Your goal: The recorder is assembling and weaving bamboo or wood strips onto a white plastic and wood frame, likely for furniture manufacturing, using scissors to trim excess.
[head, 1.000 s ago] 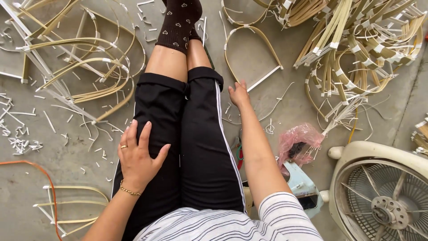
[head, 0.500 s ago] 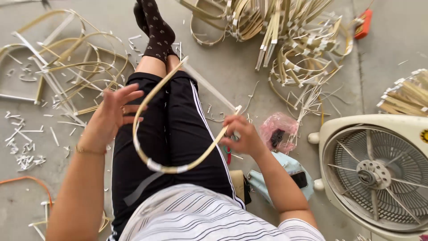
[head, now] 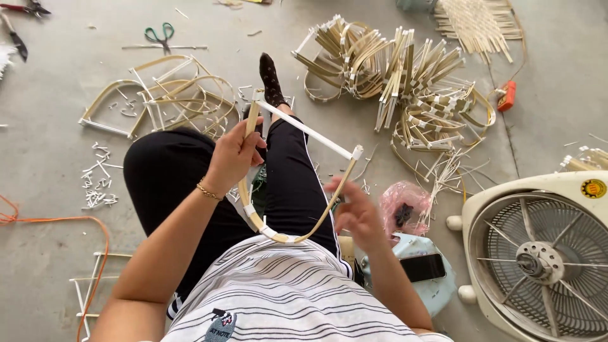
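Observation:
I sit on a concrete floor with my legs in black trousers stretched out. My left hand (head: 233, 155) grips one side of a bent bamboo frame (head: 288, 235), a U-shaped strip closed by a straight white bar (head: 310, 132) and bound with white tape. The frame hangs over my lap, its curve near my striped shirt. My right hand (head: 358, 212) is at the frame's right side, fingers spread, touching or just off the strip; which one I cannot tell.
A big heap of finished bamboo frames (head: 405, 76) lies ahead right, a smaller pile (head: 171, 95) ahead left. Green scissors (head: 159, 35) lie far left. A floor fan (head: 538, 253), a pink plastic bag (head: 405, 206) and a phone (head: 423, 267) on a pale blue box are at my right. Orange cable (head: 69, 221) runs left.
The frame has been lifted and turned in front of me. My left hand has closed around its left side, and my right hand has slid off the right end and opened.

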